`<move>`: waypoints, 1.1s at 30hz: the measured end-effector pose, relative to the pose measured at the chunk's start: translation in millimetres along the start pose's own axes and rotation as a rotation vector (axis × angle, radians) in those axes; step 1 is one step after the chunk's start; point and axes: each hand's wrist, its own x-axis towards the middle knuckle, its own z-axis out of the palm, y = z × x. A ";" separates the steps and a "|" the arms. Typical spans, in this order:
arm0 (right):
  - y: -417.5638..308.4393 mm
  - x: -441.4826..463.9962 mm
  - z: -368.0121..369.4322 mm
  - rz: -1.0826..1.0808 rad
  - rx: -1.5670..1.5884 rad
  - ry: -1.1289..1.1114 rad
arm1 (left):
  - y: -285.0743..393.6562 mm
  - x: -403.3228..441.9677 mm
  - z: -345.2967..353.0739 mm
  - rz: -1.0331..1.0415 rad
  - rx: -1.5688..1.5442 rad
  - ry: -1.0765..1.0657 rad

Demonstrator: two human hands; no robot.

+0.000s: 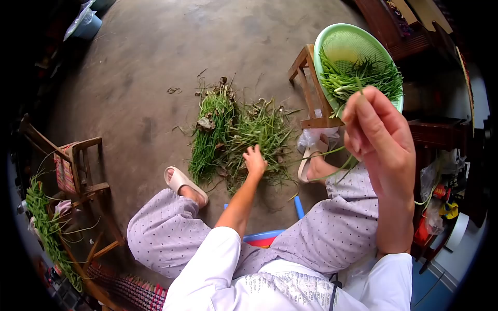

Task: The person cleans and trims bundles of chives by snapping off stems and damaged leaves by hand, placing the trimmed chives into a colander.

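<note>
Close to the camera at the right, my right hand point(381, 137) is raised, its thumb and fingers pinched on a thin green stalk point(334, 151) that trails below it. My left hand point(255, 160) reaches down to the floor, fingers apart, at the lower edge of a loose heap of green stalks point(270, 124). Left of that heap lies a denser bunch of long green stalks point(212, 124) with withered brown leaves on it. Beyond my right hand, a light green basket point(340, 39) holds cut green stalks point(363, 75).
A wooden stool point(306, 67) stands beside the basket. At the left is a wooden chair point(83, 155), with more green stalks point(44, 223) near it. A blue bucket point(89, 27) is at the upper left. My knees and sandalled feet flank the heaps.
</note>
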 end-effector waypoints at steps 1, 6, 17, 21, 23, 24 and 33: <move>-0.8 1.6 -1.1 0.006 -0.001 0.001 | -0.4 -0.4 8.0 0.128 0.044 -0.029; 5.4 8.3 -10.5 0.004 0.016 -0.029 | 5.7 -7.8 -4.4 0.298 -0.113 -0.317; 5.7 10.9 7.2 0.010 -0.006 0.051 | -23.0 22.7 -40.5 0.065 0.012 -0.311; 10.5 13.1 4.8 0.040 -0.018 0.030 | -29.0 50.8 -117.6 0.225 -0.226 0.647; 11.0 14.3 7.0 0.061 -0.032 0.071 | -54.4 92.7 -148.7 0.099 -0.265 0.832; 12.0 15.3 8.2 0.069 -0.033 0.085 | -74.4 118.3 -152.7 0.040 -0.226 0.880; 13.6 26.3 12.1 0.103 -0.054 0.052 | -150.4 196.6 -161.3 -0.277 -0.448 -0.132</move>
